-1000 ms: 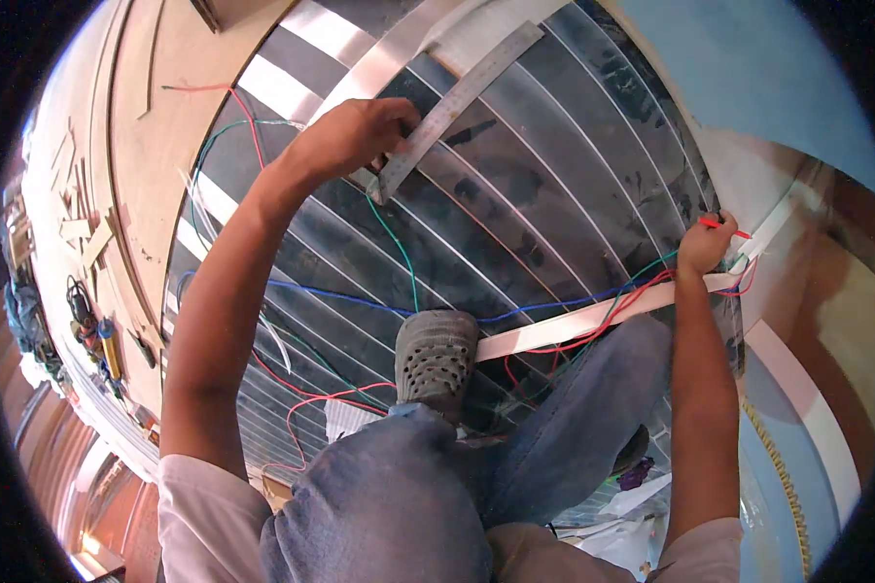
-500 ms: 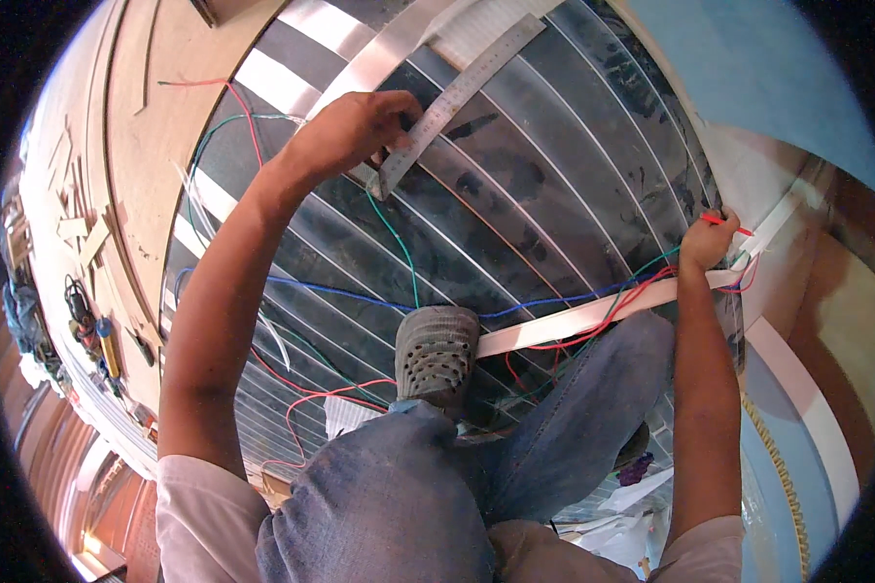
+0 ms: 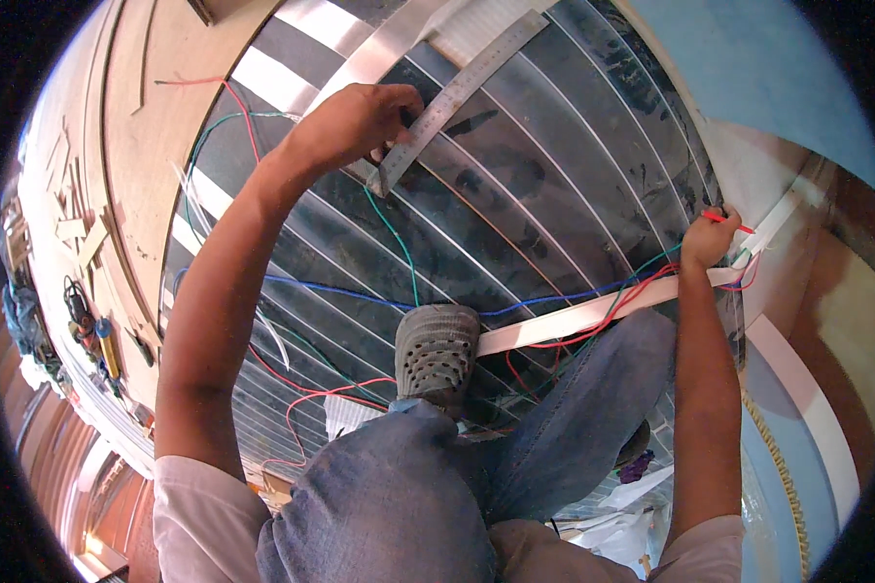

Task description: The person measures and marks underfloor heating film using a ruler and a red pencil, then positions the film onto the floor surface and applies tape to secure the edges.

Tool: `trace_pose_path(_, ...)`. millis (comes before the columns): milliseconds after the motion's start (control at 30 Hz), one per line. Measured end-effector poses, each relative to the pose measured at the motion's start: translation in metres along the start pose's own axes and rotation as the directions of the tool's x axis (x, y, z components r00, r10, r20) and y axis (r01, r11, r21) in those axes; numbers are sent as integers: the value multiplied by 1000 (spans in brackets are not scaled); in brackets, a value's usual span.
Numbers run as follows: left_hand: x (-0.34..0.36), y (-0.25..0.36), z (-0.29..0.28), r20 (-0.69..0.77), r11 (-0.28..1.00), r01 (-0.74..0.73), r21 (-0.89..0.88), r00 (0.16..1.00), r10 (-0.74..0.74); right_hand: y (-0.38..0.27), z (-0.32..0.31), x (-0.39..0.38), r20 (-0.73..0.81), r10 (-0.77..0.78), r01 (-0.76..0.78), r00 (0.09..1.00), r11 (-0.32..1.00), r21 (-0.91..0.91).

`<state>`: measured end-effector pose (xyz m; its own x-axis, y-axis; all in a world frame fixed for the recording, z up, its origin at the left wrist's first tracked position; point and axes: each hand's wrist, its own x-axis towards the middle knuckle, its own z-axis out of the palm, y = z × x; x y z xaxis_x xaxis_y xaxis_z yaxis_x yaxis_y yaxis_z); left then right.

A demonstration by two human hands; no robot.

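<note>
A metal try square (image 3: 467, 92) with a marked blade lies slantwise across the dark, pale-striped panel (image 3: 515, 219). My left hand (image 3: 365, 121) is closed around its lower part, fingers curled at the blade's left edge. Far to the right, at the panel's edge, my right hand (image 3: 710, 238) grips a red pencil (image 3: 727, 221), which points off to the right. That hand sits just above the right end of a long white strip (image 3: 574, 316). My grey shoe (image 3: 437, 355) rests on the panel, beside the strip's left end.
Blue wire (image 3: 340, 290), red wire (image 3: 335, 394) and green wire (image 3: 396, 238) run loosely over the panel. To the left, a wooden board (image 3: 156, 146) bears wood offcuts (image 3: 92, 238) and hand tools (image 3: 105, 340). A light blue surface (image 3: 787, 87) borders the upper right.
My left hand has shifted slightly upward along with a very small movement of the try square. The right hand and pencil have barely moved.
</note>
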<state>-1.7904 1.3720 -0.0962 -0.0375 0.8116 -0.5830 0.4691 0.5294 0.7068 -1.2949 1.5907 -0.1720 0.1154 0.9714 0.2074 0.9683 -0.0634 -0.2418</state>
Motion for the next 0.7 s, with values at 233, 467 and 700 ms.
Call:
trace_pose_path(233,5,-10,0,55,993,-68,100,996,63,8,5,2,-23,-28,28,999,1000,-7)
trace_pose_path(467,7,-4,3,-22,940,-227,255,970,240,7,9,0,-18,-3,3,1000,999,-36)
trace_pose_path(700,10,19,-5,116,919,-84,384,992,42,-22,-8,-9,-3,-104,103,995,979,174)
